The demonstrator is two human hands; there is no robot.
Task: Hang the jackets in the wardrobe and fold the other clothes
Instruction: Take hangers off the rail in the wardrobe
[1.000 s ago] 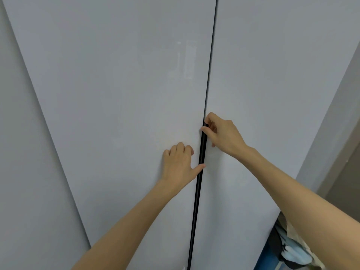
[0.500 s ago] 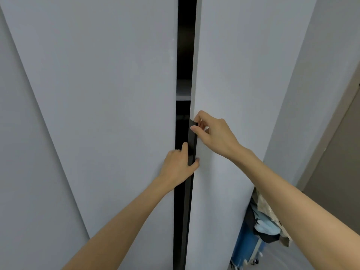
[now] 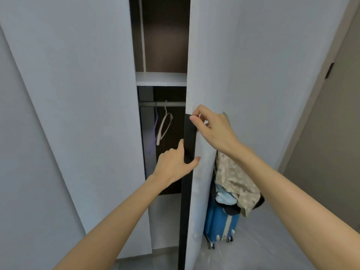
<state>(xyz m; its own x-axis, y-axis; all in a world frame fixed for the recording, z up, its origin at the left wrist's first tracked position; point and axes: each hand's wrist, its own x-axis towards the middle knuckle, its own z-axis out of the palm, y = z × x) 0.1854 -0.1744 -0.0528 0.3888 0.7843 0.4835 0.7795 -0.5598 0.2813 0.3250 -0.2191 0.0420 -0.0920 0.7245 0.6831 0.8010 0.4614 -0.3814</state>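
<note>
Both my hands are on the black edge [image 3: 186, 201] of the right door [image 3: 263, 84], a strip that runs straight up and down. My right hand [image 3: 216, 131] pinches it near its top, thumb in front and fingers curled over. My left hand [image 3: 174, 165] grips it lower down, thumb on the outer face and fingers hooked behind.

Left of that edge the wardrobe [image 3: 165, 45] stands part open. A rail [image 3: 173, 103] runs crosswise under a shelf [image 3: 161, 78], with a couple of bare hangers [image 3: 164, 125] on it.

The clothes [image 3: 235, 180] lie on the other side of the edge, heaped on a blue suitcase [image 3: 220, 223] just right of the door and below my right wrist. I cannot tell which of them are jackets.

As I judge it, the gap is too narrow for hanging, so the door needs to swing wider. The heap is nearer my right hand, and the rail is nearer my left.
</note>
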